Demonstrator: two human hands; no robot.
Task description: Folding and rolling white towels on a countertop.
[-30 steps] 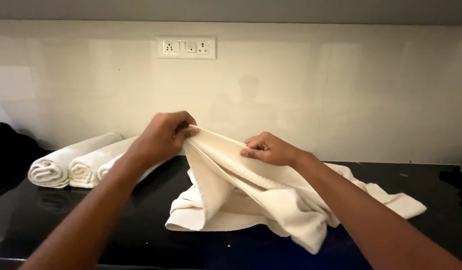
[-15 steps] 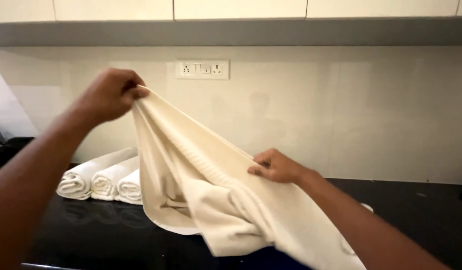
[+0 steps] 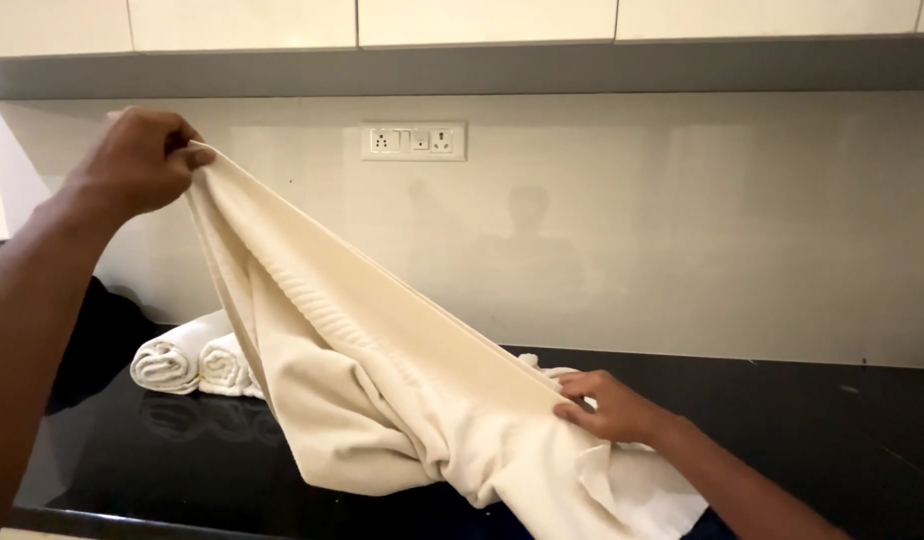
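Bare black counter point(image 3: 822, 420) lies open rightward; rolled towels point(image 3: 187, 362) block the left, perhaps more behind.

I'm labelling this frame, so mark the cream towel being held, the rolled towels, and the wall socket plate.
cream towel point(image 3: 382, 400), head view, on its hanging middle.
rolled towels point(image 3: 172, 362), head view, on the left roll's end.
wall socket plate point(image 3: 414, 141), head view, on its centre.

Towel stretched slantwise above the surface point(image 3: 832, 420)

The towel point(image 3: 382, 380) is held high at the left by the left hand point(image 3: 137, 160) and low at the right by the right hand point(image 3: 607, 405); rolled towels point(image 3: 187, 360) lie behind it, the socket plate point(image 3: 414, 141) on the wall above.
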